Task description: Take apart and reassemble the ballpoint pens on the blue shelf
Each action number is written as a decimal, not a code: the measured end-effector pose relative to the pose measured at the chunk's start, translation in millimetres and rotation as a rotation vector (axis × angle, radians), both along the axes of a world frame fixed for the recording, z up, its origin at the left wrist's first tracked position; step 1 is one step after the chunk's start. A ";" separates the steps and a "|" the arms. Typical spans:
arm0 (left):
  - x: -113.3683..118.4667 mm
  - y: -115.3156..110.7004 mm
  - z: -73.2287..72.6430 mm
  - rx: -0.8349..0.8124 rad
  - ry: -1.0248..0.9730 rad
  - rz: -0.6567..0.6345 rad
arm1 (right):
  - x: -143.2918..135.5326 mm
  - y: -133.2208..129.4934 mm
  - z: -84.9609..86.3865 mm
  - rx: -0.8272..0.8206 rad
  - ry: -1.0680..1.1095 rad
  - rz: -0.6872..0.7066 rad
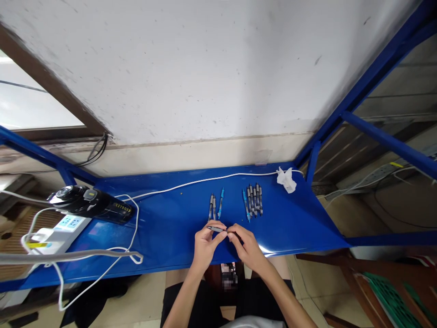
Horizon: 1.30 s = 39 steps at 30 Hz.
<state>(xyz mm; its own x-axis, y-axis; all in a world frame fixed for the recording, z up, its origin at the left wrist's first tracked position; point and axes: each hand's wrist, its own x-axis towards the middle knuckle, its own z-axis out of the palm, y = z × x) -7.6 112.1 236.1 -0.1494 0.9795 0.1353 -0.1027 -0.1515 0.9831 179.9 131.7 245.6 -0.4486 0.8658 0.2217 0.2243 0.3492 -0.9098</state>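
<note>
1. In my head view, the left hand (pixel 205 241) grasps a gray retractable pen (pixel 215 229) between thumb and fingers, held level above the table's near edge.
2. I see the right hand (pixel 246 246) with thumb and forefinger drawn together at the pen's right end; I can't tell whether they grip it or merely touch.
3. Just beyond the left hand lie two gray-and-black pens (pixel 210 206) and a light-blue pen (pixel 221 202); the left fingers cover the nearest ends of the dark pair.
4. Farther right I have a close row of dark pens (pixel 254 200), too tightly packed for a sure count, with another blue pen (pixel 246 206) at its left.
5. A crumpled tissue (pixel 287 180) sits past them, on a white cable (pixel 205 180) running along the blue table (pixel 164 237).
6. The left side is crowded: a black bottle (pixel 105 207), a power strip (pixel 70 232) partly behind it, and looping cords.
7. Below the table, a pixelated patch hides what's there; the forearms leave my view at the bottom.
</note>
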 end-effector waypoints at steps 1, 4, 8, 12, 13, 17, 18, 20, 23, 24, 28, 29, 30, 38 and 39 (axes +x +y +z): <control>-0.6 0.2 -0.4 0.009 0.004 -0.005 | 0.1 0.4 0.5 0.005 -0.004 0.011; -1.3 0.7 -0.5 0.025 0.017 -0.023 | 0.3 1.1 0.4 -0.006 0.016 0.005; -0.8 1.5 0.8 0.036 0.020 -0.026 | 0.2 1.9 -0.4 -0.073 0.067 -0.014; -0.9 1.6 1.3 0.035 0.029 -0.018 | 0.4 3.1 1.5 -0.058 0.066 0.010; -0.9 1.5 1.4 0.034 0.032 -0.020 | 0.7 2.9 1.8 -0.054 0.066 0.013; -1.0 1.0 1.9 0.020 0.028 -0.031 | 2.6 0.8 0.8 -0.101 0.083 0.005; -1.0 1.0 1.9 0.017 0.023 -0.028 | 2.9 0.5 0.5 -0.112 0.082 0.004; -1.1 1.1 1.5 0.021 0.012 -0.026 | 3.2 1.0 0.5 -0.107 0.069 0.012; -1.2 1.5 0.9 0.042 0.010 -0.040 | 2.3 2.8 1.6 -0.063 0.050 0.024; -1.2 1.6 0.8 0.048 0.013 -0.044 | 1.8 3.0 2.0 -0.051 0.055 0.019; -1.4 1.2 0.7 0.053 0.025 -0.047 | 0.8 1.5 2.9 -0.067 0.084 -0.002; -1.5 1.0 0.7 0.054 0.027 -0.043 | 0.7 1.0 3.1 -0.075 0.084 -0.003; -1.6 0.8 0.7 0.054 0.030 -0.039 | 0.6 0.7 3.4 -0.077 0.081 0.002; -1.9 0.8 0.2 0.058 0.045 -0.033 | -0.8 1.9 -1.7 -0.022 0.040 0.028; -1.8 0.7 -0.1 0.057 0.044 -0.037 | -0.9 1.7 -2.7 -0.025 0.042 0.015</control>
